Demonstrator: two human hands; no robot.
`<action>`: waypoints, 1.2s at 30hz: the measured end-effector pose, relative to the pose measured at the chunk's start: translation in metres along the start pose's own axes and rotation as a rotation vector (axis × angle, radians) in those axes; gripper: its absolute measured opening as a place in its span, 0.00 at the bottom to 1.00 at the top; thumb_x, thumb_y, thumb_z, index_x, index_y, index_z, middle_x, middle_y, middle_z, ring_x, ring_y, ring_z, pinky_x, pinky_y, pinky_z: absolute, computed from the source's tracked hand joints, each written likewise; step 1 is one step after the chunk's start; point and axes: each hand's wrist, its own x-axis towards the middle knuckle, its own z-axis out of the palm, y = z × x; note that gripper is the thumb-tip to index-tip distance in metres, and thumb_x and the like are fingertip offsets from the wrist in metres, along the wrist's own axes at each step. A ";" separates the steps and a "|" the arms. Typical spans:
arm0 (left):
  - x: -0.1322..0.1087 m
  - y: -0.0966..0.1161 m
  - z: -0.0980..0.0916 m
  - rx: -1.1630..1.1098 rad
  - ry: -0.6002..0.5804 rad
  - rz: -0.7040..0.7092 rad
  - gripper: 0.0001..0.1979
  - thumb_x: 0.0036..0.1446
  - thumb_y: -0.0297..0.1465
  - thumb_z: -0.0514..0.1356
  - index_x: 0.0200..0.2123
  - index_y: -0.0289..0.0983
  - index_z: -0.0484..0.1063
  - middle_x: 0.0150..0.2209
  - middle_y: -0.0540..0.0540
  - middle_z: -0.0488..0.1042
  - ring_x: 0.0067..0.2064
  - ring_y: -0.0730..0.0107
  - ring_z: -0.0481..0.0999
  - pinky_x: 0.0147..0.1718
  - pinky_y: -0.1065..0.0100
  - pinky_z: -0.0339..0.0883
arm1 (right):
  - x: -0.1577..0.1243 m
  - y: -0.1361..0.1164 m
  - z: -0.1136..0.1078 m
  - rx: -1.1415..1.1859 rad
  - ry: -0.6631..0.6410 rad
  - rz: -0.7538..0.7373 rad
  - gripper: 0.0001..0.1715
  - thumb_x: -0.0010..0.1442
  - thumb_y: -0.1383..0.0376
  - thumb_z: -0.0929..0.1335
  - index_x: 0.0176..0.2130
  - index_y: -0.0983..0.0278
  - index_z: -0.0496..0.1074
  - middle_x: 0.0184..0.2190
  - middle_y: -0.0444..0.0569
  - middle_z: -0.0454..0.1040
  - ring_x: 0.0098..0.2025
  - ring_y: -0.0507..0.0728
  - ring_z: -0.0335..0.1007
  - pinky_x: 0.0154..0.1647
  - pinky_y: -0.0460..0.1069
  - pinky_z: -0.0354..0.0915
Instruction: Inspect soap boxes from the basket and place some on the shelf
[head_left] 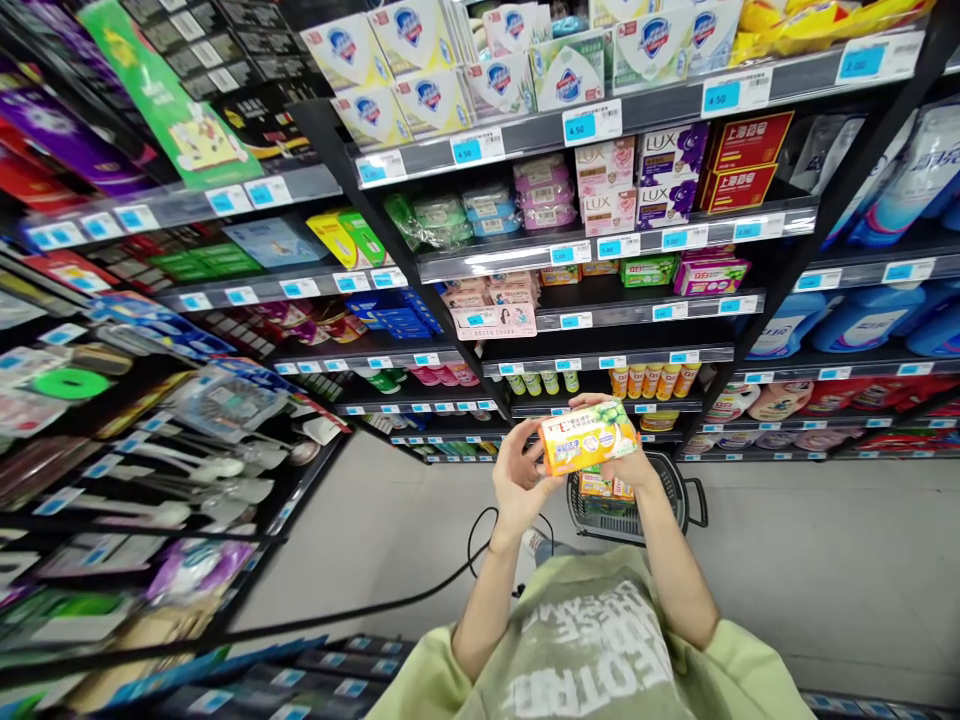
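Note:
An orange and yellow soap pack with green fruit printed at one end is held up in front of my chest. My left hand grips its left end, fingers curled and thumb underneath. At the right end my right hand holds it, mostly hidden behind the pack. Below, a grey basket stands on the floor, with similar orange and green packs inside, partly covered by my right hand and forearm.
Shelves of boxed soaps rise ahead. Blue detergent bottles fill the right shelves, and utensils hang at the left. A black cable crosses beside my feet on the grey floor.

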 end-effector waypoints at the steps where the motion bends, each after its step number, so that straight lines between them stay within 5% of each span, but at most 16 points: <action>1: 0.001 0.000 -0.001 -0.006 0.022 0.015 0.41 0.45 0.46 0.79 0.62 0.46 0.72 0.60 0.36 0.75 0.61 0.46 0.78 0.50 0.61 0.79 | -0.001 -0.004 0.000 0.034 0.020 -0.015 0.59 0.31 0.26 0.77 0.52 0.57 0.70 0.54 0.57 0.76 0.63 0.72 0.71 0.59 0.59 0.73; 19: 0.005 0.005 -0.008 0.003 0.046 0.060 0.49 0.34 0.49 0.82 0.60 0.48 0.69 0.59 0.38 0.76 0.61 0.48 0.78 0.53 0.61 0.76 | -0.002 -0.007 -0.005 0.136 0.069 -0.036 0.60 0.22 0.31 0.82 0.48 0.55 0.68 0.51 0.59 0.82 0.63 0.74 0.75 0.59 0.65 0.73; 29: 0.007 0.014 -0.021 0.013 -0.021 0.086 0.43 0.31 0.45 0.83 0.51 0.45 0.71 0.55 0.41 0.79 0.52 0.55 0.85 0.36 0.72 0.80 | -0.003 -0.015 -0.025 0.037 -0.064 -0.055 0.59 0.21 0.46 0.88 0.51 0.59 0.75 0.52 0.61 0.81 0.57 0.73 0.79 0.55 0.63 0.76; 36: 0.007 0.011 -0.021 0.006 -0.083 0.106 0.42 0.33 0.41 0.84 0.51 0.45 0.70 0.55 0.40 0.79 0.52 0.54 0.85 0.33 0.74 0.80 | -0.008 -0.020 -0.036 -0.065 -0.088 -0.116 0.55 0.27 0.53 0.89 0.54 0.58 0.76 0.53 0.58 0.81 0.56 0.71 0.79 0.56 0.63 0.76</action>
